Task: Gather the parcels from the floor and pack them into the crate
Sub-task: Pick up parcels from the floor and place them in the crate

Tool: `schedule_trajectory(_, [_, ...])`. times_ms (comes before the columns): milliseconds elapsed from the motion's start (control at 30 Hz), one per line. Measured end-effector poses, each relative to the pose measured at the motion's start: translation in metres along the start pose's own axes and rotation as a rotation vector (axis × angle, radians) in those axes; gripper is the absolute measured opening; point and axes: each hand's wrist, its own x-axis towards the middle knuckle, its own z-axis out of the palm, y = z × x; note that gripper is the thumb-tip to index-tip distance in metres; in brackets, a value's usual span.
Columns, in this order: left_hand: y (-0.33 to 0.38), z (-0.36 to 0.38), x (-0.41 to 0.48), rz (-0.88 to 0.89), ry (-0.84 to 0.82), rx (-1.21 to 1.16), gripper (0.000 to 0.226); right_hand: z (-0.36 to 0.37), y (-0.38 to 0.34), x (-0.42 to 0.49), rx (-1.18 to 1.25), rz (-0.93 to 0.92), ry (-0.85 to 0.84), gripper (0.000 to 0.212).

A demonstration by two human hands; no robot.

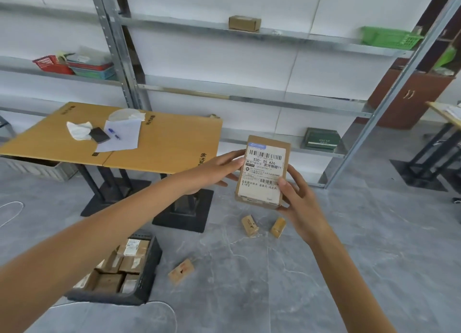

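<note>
Far down and left of the fingers, the black crate (152, 270) stands on the grey floor (249, 282), and the packed parcels (129, 260) already fill most of the part that is visible. So a good part of the work seems done, though a forearm hides one corner of the crate. Between the crate and the fingers, lower down, one loose parcel (181, 271) lies on the floor. The left hand (219, 169) reaches forward with its fingers almost straight, and their tips touch the left edge of the labelled parcel (263, 171). This parcel is in the air in front of the person, upright, with its white label toward the camera. Directly below the fingers, two small parcels (250, 225) lie near each other on the floor. The right hand (296, 198) grips the labelled parcel at its right lower edge, thumb on the front. What is left, I judge: this parcel and three more.
</note>
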Motion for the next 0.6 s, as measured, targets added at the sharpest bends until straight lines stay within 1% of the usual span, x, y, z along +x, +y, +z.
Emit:
schedule_trajectory(100, [-0.014,-0.026,-0.027,-0.016,0.009,0.003,0.045,0.030,0.004,-0.001,-0.008,0.014,-0.038,0.069])
schedule_trajectory(267, [-0.052,-0.076,-0.079,-0.039,0.003,0.018,0.050,0.102,0.021,-0.003,0.042,0.048,-0.062,0.064])
schedule_trajectory(367, [-0.082,-0.111,-0.113,-0.061,0.046,-0.008,0.050,0.157,0.037,-0.005,0.026,0.065,-0.087,0.059])
schedule_trajectory(500, [-0.125,-0.158,-0.156,-0.095,0.084,-0.039,0.055,0.229,0.059,-0.006,0.017,0.105,-0.132,0.064])
schedule_trajectory(600, [-0.158,-0.190,-0.184,-0.134,0.110,-0.052,0.055,0.279,0.077,-0.004,0.003,0.123,-0.152,0.061])
